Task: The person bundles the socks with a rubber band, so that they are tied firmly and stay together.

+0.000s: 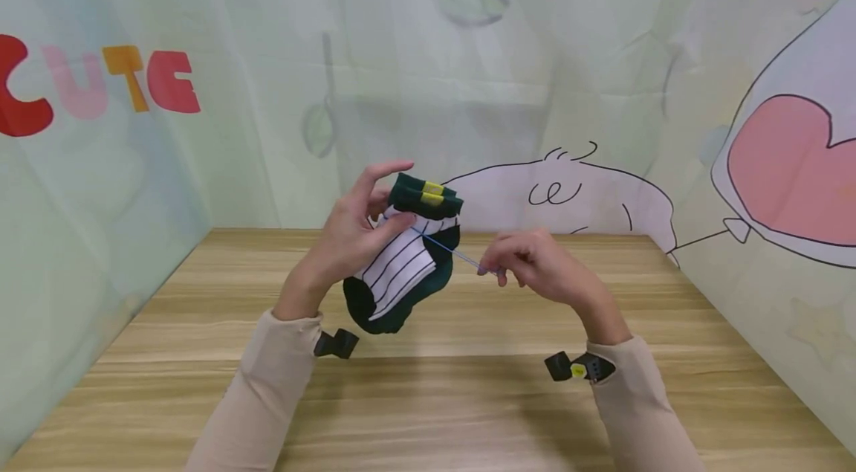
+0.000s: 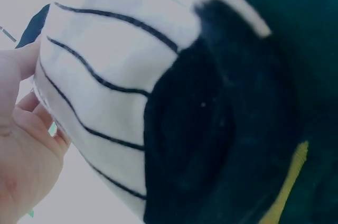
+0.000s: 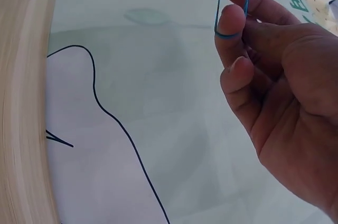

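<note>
My left hand point(image 1: 344, 238) grips a pair of socks point(image 1: 404, 267) above the table, its thumb across the front and the index finger stretched out past the cuffs. White with dark stripes, the socks have dark green cuffs, heels and toes, with yellow patches on the cuffs. A thin blue rubber band point(image 1: 441, 243) runs taut from the socks near my left thumb to my right hand point(image 1: 538, 264). In the right wrist view the band point(image 3: 217, 12) loops round a fingertip, with the fingers curled. The socks point(image 2: 100, 102) fill most of the left wrist view.
Beneath both hands lies a wood-grain table point(image 1: 441, 398). A pale printed curtain point(image 1: 267, 85) stands behind it and along both sides. Each wrist wears a small black camera mount, such as the right one point(image 1: 595, 368).
</note>
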The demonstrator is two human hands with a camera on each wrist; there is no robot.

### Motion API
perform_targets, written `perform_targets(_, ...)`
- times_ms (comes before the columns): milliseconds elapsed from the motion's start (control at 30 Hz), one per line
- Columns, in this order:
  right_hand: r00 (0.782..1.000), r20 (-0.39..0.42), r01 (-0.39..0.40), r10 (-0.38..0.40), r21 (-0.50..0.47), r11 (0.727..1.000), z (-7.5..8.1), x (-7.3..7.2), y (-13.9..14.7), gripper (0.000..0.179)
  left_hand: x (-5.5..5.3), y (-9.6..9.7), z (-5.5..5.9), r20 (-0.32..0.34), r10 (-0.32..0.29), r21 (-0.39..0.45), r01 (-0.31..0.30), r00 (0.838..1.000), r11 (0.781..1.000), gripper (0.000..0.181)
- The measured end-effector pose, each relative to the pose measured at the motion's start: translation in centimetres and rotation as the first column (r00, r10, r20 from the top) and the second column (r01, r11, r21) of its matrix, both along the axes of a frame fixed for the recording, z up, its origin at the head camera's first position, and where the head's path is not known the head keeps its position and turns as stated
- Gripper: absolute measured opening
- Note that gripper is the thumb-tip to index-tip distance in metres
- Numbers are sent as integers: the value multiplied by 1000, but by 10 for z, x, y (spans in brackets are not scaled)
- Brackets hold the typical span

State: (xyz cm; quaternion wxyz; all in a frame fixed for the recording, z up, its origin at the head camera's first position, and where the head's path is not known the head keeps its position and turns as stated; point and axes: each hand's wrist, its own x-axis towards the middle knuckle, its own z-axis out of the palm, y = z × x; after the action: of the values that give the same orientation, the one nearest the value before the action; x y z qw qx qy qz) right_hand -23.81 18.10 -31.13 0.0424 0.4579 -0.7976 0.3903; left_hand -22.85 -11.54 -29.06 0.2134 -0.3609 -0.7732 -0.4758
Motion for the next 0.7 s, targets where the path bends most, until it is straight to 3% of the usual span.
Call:
perform_targets(100, 997, 24, -67, 68, -16, 998, 1, -1, 4, 37, 0, -2, 1, -1, 14, 4, -14, 1000, 1000, 64)
perform_targets(200, 980, 117, -162, 164, -26, 986, 1, 0, 6, 31, 1, -4, 1, -12, 21, 10, -21, 1000, 1000, 65)
perform_targets(333, 923, 253, -290, 289, -33, 956, 2, 2, 8, 25, 0, -5, 1, -16, 0, 22, 0, 1000, 1000, 65)
perform_targets(433, 876, 299, -383, 379, -46, 923, 2, 3, 9, 24, 0, -5, 2, -6, -20, 35, 20, 1000, 999, 63)
perform_targets(533, 799, 336, -496, 498, -101, 863, 1, 2, 9, 20, 0, -6, 2, 5, -28, 46, 27, 1000, 999, 62)
perform_targets(700, 625, 343, -652, 701, -263, 711, -4, -3, 7, 13, 0, -6, 3, 4, -19, 56, 19, 1000, 998, 62)
